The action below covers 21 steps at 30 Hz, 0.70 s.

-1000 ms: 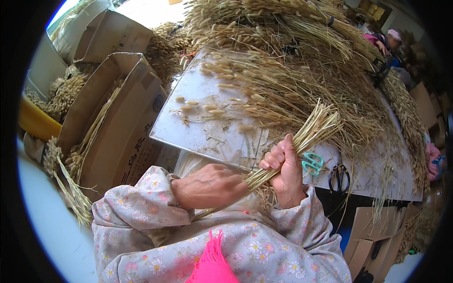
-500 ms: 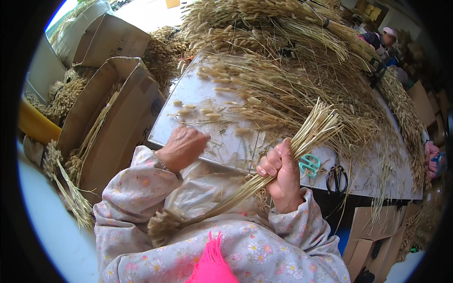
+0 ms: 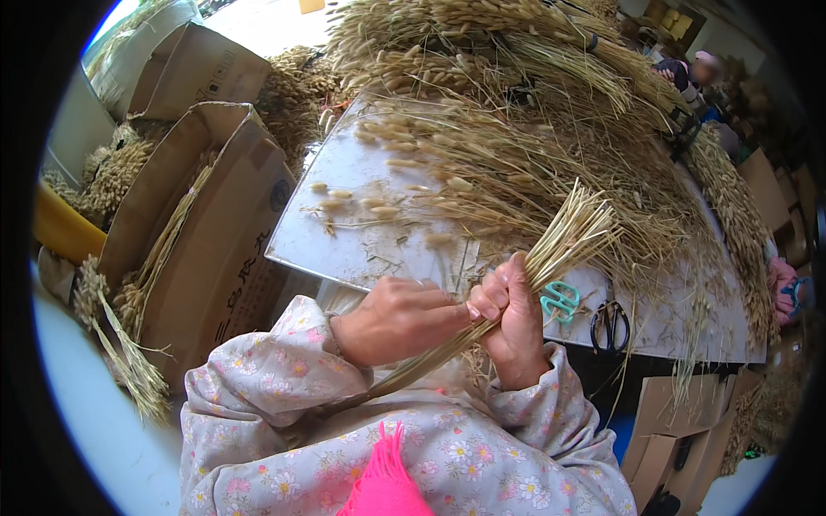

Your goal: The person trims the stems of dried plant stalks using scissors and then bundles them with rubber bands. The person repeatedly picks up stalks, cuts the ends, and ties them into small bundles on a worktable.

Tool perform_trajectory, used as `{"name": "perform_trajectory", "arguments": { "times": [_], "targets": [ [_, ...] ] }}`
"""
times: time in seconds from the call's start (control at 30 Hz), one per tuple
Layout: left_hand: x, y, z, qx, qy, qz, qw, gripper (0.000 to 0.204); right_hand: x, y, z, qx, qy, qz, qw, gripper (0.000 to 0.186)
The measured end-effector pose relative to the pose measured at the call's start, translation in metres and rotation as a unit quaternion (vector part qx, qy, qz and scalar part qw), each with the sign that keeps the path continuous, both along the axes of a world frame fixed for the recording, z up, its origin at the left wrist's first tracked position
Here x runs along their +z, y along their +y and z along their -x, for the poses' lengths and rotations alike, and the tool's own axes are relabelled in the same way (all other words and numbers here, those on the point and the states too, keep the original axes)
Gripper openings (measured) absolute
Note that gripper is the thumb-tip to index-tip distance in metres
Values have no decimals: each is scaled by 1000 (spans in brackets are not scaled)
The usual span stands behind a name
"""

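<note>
My right hand (image 3: 511, 320) is wrapped round a bundle of dried grass stems (image 3: 575, 230), cut ends fanning out up and to the right. Below the fist the stems slant down to the left, toward my lap, where my left sleeve hides the seed heads. My left hand (image 3: 403, 320) is closed, its fingertips pinched together against the stems beside my right fist. Whatever those fingers grip is too small or hidden to make out. Turquoise-handled scissors (image 3: 560, 302) and black-handled scissors (image 3: 611, 327) lie at the table edge, just right of my right hand.
A white table (image 3: 303, 237) bears a big heap of dried grass with fluffy heads (image 3: 482, 142). Open cardboard boxes (image 3: 215, 232) stand at the left, with loose stalks (image 3: 138, 361) beside them. Another carton (image 3: 680, 421) is at lower right. A person (image 3: 697, 73) sits at far right.
My left hand has moved right and down, from over the table's near corner to the stems beside my right fist. My right hand keeps its hold on the bundle, nearly still.
</note>
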<state>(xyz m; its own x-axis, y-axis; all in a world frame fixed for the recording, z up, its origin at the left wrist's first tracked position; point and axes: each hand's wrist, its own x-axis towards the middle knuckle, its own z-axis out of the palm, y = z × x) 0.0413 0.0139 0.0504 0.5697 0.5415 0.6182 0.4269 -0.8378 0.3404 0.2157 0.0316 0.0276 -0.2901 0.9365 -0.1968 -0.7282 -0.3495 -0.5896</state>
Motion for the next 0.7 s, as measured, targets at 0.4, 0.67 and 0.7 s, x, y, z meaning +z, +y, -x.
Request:
{"name": "perform_trajectory", "arguments": {
  "times": [0.4, 0.67, 0.7],
  "targets": [
    [-5, -1, -3, 25, 66, -93, 993, 27, -7, 3, -1, 7, 17, 7, 1000, 38],
    [-14, 15, 4, 220, 180, 164, 945, 19, 3, -1, -2, -8, 8, 5, 1000, 39],
    [-15, 17, 8, 209, 157, 245, 934, 24, 3, 0, -2, -12, 3, 5, 1000, 39]
  ]
}}
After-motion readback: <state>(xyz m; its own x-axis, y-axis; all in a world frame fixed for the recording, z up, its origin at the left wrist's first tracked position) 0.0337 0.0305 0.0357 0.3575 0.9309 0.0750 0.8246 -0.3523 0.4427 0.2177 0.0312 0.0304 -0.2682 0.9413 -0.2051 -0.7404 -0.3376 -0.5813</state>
